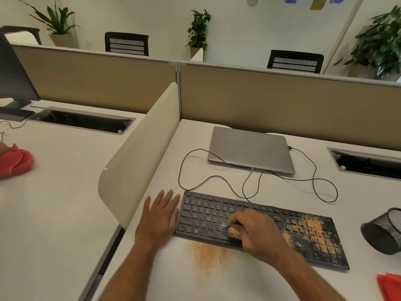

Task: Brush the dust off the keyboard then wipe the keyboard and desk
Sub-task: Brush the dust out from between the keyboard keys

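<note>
Beside keyboard's left edge, left hand.

Open-plan office: partitioned desks, mesh chairs, potted plants

One keyboard, one laptop, two red cloths, three plants.
</note>
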Motion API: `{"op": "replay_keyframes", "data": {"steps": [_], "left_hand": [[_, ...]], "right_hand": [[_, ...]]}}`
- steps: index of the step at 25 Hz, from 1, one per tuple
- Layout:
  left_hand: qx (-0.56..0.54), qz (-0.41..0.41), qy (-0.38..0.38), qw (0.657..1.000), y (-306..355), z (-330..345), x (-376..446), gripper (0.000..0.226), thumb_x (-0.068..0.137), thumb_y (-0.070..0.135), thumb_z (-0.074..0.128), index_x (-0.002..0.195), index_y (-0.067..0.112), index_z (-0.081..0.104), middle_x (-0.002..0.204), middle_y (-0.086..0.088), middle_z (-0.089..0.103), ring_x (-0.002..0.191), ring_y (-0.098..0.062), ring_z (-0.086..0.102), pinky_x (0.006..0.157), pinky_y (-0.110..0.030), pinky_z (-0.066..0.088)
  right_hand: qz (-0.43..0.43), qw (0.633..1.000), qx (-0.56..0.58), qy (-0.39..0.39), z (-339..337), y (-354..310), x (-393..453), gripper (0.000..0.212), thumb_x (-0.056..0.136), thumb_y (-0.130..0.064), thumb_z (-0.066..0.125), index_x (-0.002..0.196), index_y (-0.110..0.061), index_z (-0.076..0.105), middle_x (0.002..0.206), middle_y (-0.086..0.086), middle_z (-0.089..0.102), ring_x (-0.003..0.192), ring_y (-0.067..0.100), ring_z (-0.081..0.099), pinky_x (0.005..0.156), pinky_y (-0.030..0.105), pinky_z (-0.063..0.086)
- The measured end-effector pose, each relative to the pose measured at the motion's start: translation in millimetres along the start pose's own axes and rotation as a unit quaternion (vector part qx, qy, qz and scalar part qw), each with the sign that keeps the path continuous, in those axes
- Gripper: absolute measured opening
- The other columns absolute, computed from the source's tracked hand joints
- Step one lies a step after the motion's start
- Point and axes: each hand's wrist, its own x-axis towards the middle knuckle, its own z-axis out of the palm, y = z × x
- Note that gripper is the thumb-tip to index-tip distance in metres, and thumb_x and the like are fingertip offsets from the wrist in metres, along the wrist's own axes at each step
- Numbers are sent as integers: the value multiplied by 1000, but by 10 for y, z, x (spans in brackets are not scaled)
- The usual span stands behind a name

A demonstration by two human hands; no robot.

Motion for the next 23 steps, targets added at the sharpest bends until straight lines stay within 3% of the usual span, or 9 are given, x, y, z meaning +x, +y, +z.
{"op": "replay_keyframes", "data": {"steps": [3, 7, 12, 15, 18, 23], "left_hand": [[-2, 3, 1, 1000, -6, -2, -7, 72, 92, 56, -7, 158, 40, 15, 166, 16, 5, 152, -5, -10, 124, -41, -12], [-8, 2, 5, 1000, -10, 11, -3, 71, 92, 55, -5, 158, 39, 17, 166, 16, 6, 152, -5, -10, 124, -42, -10], [-8, 5, 5, 1000, -12, 14, 0, 71, 92, 55, -5, 158, 39, 18, 166, 16, 6, 152, -5, -9, 124, -42, -11], [-12, 5, 7, 1000, -15, 16, 0, 70, 93, 55, -4, 158, 39, 18, 166, 15, 7, 152, -6, -9, 124, -42, -11], [-10, 6, 7, 1000, -21, 24, 1, 70, 93, 55, -4, 158, 39, 18, 166, 15, 7, 152, -6, -9, 124, -42, -10], [-12, 5, 10, 1000, -21, 24, 1, 69, 94, 55, -3, 158, 39, 18, 166, 15, 8, 152, -6, -9, 124, -42, -10]], "right_hand": [[9, 1000, 2, 16, -3, -7, 30, 22, 90, -36, 41, 96, -31, 61, 76, -12, 60, 66, 7, 53, 49, 26, 49], [-10, 1000, -11, 3, 14, -29, 12, 14, 88, -34, 45, 91, -32, 59, 73, -12, 57, 62, 7, 50, 46, 29, 49], [2, 1000, -28, 5, 43, 4, 64, 14, 89, -26, 58, 102, -30, 63, 74, -9, 61, 64, 9, 53, 47, 30, 50], [-7, 1000, 1, -16, 6, -32, 58, 12, 88, -30, 53, 94, -32, 63, 75, -13, 60, 65, 5, 51, 52, 24, 48], [7, 999, 20, 25, -18, -22, 101, 13, 86, -26, 57, 96, -30, 64, 75, -15, 59, 65, 2, 49, 52, 19, 45], [-11, 999, 33, -30, 35, -21, 65, 14, 87, -30, 51, 94, -33, 63, 78, -15, 62, 71, 3, 53, 58, 25, 49]]}}
